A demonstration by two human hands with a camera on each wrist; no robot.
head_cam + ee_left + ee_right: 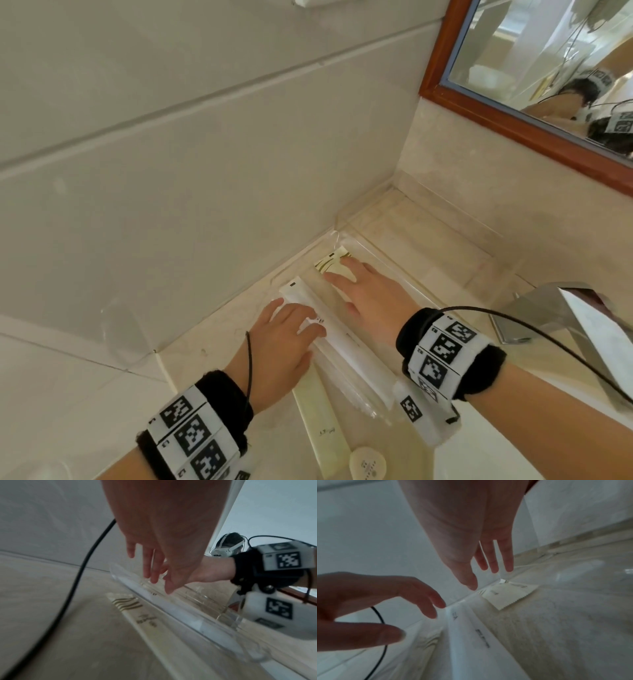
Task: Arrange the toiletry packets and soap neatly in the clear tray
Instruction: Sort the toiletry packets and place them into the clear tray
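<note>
The tray [346, 346] lies under both hands, fingers spread. Left hand [281, 346] touches the white packet [342, 346]; right hand [370, 294], at 1 o'clock, covers the cream packet [330, 262].

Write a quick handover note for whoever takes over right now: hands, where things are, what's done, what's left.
Left hand: open, fingers over the long white packet in the clear tray.
Right hand: open, flat over the small cream packet at the tray's far end.
Done: those two packets are in the tray.
Left: the long cream packet and round soap lie outside on the counter; put them in neatly.
</note>
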